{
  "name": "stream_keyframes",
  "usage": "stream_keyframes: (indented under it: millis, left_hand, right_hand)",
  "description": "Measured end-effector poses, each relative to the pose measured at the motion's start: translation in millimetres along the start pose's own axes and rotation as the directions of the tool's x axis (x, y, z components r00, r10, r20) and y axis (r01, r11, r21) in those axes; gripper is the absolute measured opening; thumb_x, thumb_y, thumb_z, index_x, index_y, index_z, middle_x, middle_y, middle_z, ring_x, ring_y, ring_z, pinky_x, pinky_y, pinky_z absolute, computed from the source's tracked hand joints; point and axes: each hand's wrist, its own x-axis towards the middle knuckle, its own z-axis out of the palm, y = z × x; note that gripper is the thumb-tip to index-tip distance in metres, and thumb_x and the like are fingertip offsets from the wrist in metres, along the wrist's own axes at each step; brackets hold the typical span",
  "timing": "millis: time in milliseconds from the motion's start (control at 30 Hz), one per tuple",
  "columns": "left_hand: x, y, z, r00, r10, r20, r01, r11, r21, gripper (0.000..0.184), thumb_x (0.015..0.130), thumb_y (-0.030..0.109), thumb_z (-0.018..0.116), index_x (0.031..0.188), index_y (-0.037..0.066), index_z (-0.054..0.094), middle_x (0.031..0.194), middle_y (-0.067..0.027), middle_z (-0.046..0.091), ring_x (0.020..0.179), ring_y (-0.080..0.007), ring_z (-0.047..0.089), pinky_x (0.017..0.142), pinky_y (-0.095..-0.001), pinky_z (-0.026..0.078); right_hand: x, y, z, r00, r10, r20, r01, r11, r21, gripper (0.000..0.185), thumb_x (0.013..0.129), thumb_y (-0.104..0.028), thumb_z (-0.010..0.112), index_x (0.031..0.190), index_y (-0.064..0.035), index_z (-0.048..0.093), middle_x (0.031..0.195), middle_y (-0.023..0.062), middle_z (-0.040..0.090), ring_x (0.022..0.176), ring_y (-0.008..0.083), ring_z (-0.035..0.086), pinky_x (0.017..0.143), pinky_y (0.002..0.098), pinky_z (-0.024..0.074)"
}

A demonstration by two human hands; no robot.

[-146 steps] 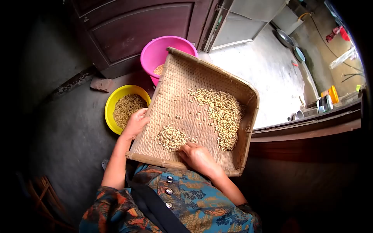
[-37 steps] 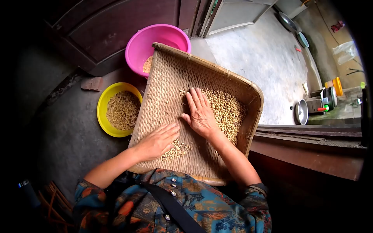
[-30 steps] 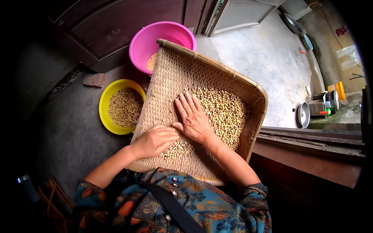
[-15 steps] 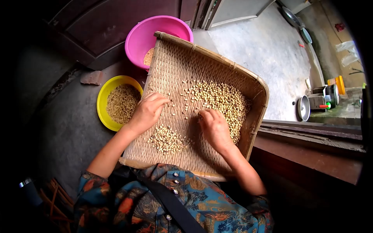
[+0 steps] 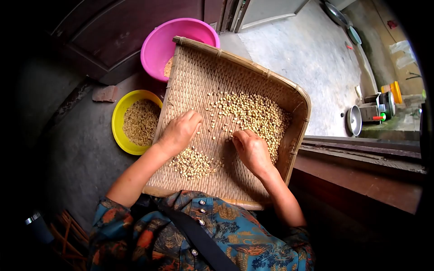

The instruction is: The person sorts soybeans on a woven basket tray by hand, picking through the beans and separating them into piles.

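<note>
A woven bamboo winnowing tray [image 5: 194,72] lies tilted across my lap. Its larger spread of pale beans [image 5: 257,115] covers the right side, and a smaller pile of beans [image 5: 193,163] lies at the lower left. My left hand [image 5: 181,131] hovers just above that small pile with its fingers drawn together; anything between them is hidden. At the left edge of the larger spread, my right hand [image 5: 253,151] has its thumb and fingers pinched close to the tray. Whether a bean is in that pinch cannot be made out. A few loose beans are scattered between the hands.
Left of the tray stands a yellow bowl [image 5: 116,122] of brownish grain-like bits. Behind it is a pink basin [image 5: 151,49] with some tan material inside. A brick piece [image 5: 105,94] lies on the floor. A metal bowl [image 5: 354,121] sits beyond the wooden sill [image 5: 361,176] at right.
My left hand has shifted right, inward over the tray, and its fingers have drawn closer together. My right hand stays at the bean edge with its fingers slightly re-posed.
</note>
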Motion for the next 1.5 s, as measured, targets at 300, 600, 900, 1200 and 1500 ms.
stream_keyframes:
  millis: [300, 600, 900, 1200, 1500]
  left_hand:
    - [37, 9, 23, 0.999, 0.007, 0.046, -0.013, 0.991, 0.137, 0.009, 0.088, 0.004, 0.060, 0.097, 0.001, 0.060, 0.090, -0.0147, 0.058, 0.083, -0.0344, 0.062, 0.071, -0.0414, 0.052]
    - [43, 14, 29, 1.000, 0.002, 0.007, -0.002, 1.000, 0.008, 0.013, 0.085, 0.001, 0.063, 0.097, 0.001, 0.058, 0.093, -0.0168, 0.057, 0.084, -0.0381, 0.061, 0.074, -0.0440, 0.051]
    - [49, 10, 39, 0.997, -0.063, 0.040, 0.061, 0.997, 0.047, 0.016, 0.082, -0.002, 0.063, 0.097, 0.000, 0.060, 0.093, -0.0185, 0.058, 0.086, -0.0400, 0.061, 0.074, -0.0452, 0.052]
    - [45, 9, 47, 0.991, -0.130, 0.020, 0.129, 0.991, 0.042, 0.012, 0.082, -0.001, 0.061, 0.094, 0.000, 0.062, 0.091, -0.0197, 0.060, 0.084, -0.0403, 0.061, 0.074, -0.0458, 0.051]
    - [36, 8, 38, 0.985, -0.159, 0.066, 0.167, 0.976, -0.143, 0.008, 0.084, 0.001, 0.062, 0.092, -0.001, 0.062, 0.091, -0.0195, 0.060, 0.084, -0.0368, 0.062, 0.075, -0.0439, 0.050]
  right_hand:
    - [40, 6, 5, 0.996, 0.002, -0.086, 0.002, 0.999, 0.049, 0.019, 0.085, -0.003, 0.064, 0.105, -0.0004, 0.064, 0.096, 0.0177, 0.065, 0.086, 0.0359, 0.065, 0.075, 0.0424, 0.0539]
    - [56, 8, 19, 0.993, -0.019, -0.118, 0.033, 0.992, 0.123, 0.013, 0.080, 0.000, 0.061, 0.094, -0.0001, 0.061, 0.087, 0.0181, 0.062, 0.085, 0.0363, 0.063, 0.074, 0.0436, 0.0527]
    - [65, 12, 33, 0.995, -0.037, -0.087, 0.043, 0.997, 0.062, 0.021, 0.077, -0.005, 0.070, 0.098, -0.0012, 0.065, 0.090, 0.0165, 0.063, 0.087, 0.0360, 0.063, 0.076, 0.0432, 0.0524]
    - [69, 4, 45, 0.995, 0.068, -0.068, -0.068, 0.998, 0.003, 0.012, 0.080, -0.006, 0.064, 0.090, -0.0021, 0.068, 0.083, 0.0188, 0.066, 0.075, 0.0386, 0.066, 0.070, 0.0449, 0.0533]
    - [61, -4, 39, 0.971, 0.237, 0.042, -0.235, 0.898, 0.371, 0.016, 0.079, -0.007, 0.067, 0.092, 0.0035, 0.069, 0.084, 0.0208, 0.070, 0.076, 0.0299, 0.070, 0.070, 0.0372, 0.0550]
